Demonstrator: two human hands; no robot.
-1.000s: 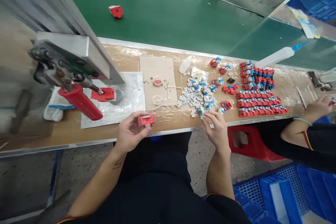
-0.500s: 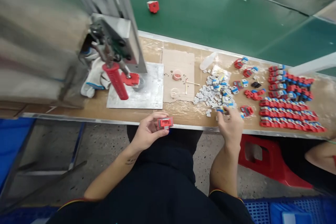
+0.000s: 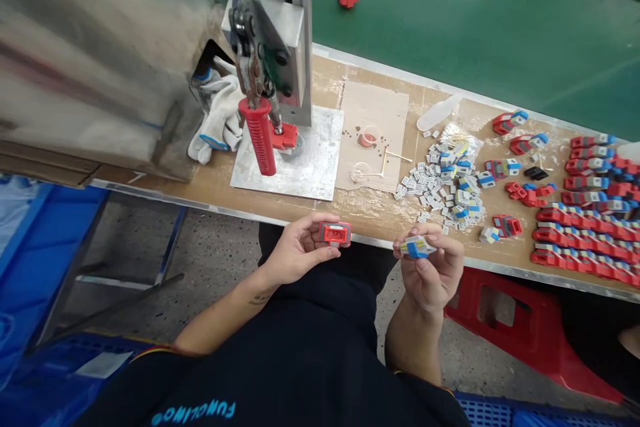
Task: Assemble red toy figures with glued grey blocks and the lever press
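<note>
My left hand (image 3: pixel 300 250) is closed around a red and grey plastic toy part (image 3: pixel 335 234), whose hollow red side faces up. Between the thumb and fingers of my right hand (image 3: pixel 435 267) is a small white, blue and yellow plastic piece (image 3: pixel 418 247), raised off the table near its front edge. The two parts are apart from each other. Beyond my right hand lies a pile of small white and blue pieces (image 3: pixel 443 180). A red toy part (image 3: pixel 507 225) and a small white and blue piece (image 3: pixel 489 234) lie to its right.
A toggle press with a red handle (image 3: pixel 260 140) stands on a metal plate (image 3: pixel 315 177) at the left, beside white gloves (image 3: pixel 220 110). Cardboard (image 3: pixel 375 100) bears small cups and swabs. Rows of red toy parts (image 3: pixel 575 233) fill the right. A red stool (image 3: pixel 530 327) stands below.
My right hand has lifted from the edge of the pile toward me, bringing up the white and blue piece. My left hand keeps its hold. The camera view has shifted left.
</note>
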